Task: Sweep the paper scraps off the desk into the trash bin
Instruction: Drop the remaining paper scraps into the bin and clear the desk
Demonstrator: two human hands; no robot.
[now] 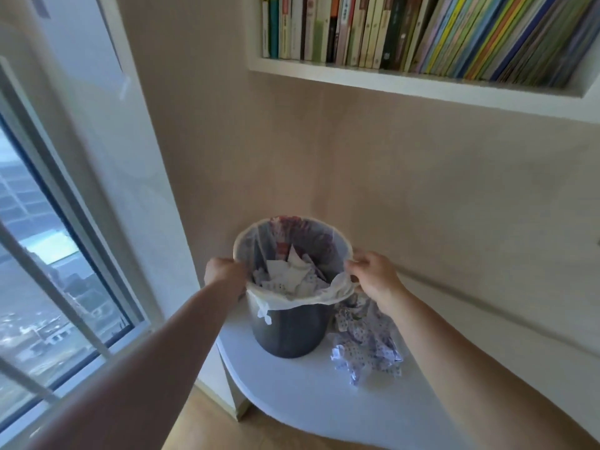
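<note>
A dark round trash bin [289, 332] with a thin white liner bag stands on the left end of the white desk [302, 391]. Several paper scraps [285, 276] lie inside it. My left hand [224, 271] grips the bin's rim on the left side. On the right side of the rim my right hand [373, 276] is closed on the liner. A heap of crumpled dotted paper scraps [367, 345] lies on the desk just right of the bin, below my right forearm.
The desk has a rounded left end, with wooden floor [207, 423] below it. A large window [39, 271] is on the left. A beige wall stands behind the desk, and a white shelf [406, 81] full of books hangs above.
</note>
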